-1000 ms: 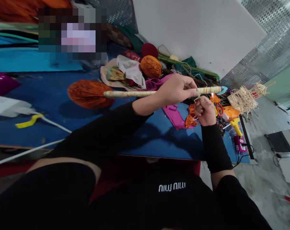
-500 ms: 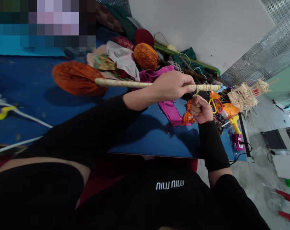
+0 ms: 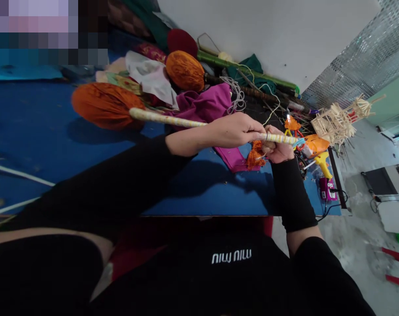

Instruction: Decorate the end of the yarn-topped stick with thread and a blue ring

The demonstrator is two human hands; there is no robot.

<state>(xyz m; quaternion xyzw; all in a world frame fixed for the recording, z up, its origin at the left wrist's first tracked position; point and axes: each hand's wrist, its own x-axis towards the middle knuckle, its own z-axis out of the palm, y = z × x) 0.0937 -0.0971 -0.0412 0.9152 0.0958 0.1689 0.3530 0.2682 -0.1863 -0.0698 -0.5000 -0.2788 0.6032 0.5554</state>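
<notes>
My left hand (image 3: 234, 129) is closed around a long stick (image 3: 173, 120) wrapped in pale yellow and white. At the stick's left end is a bulb covered in gathered orange cloth (image 3: 102, 105); a scrap of light blue (image 3: 298, 142) shows at its right end. My right hand (image 3: 280, 152) is curled close behind the striped part of the stick, its fingers partly hidden by it. A thin pale yellow yarn (image 3: 275, 110) runs down from the back of the table to these fingers, which appear to pinch it. Beside them lies a bunch of orange thread (image 3: 254, 156).
On the blue table (image 3: 199, 197) lie magenta cloth (image 3: 204, 103), a second orange bulb (image 3: 185, 71), a green pole (image 3: 245, 68) and a grey cord coil (image 3: 237, 94). To the right are a yellow glue gun (image 3: 323, 164), a purple power strip (image 3: 327, 189) and a small wooden-stick model (image 3: 334, 125).
My right hand has risen from below the stick to just behind it. The stick's right end has dipped, while my left hand keeps its hold. The view has shifted slightly.
</notes>
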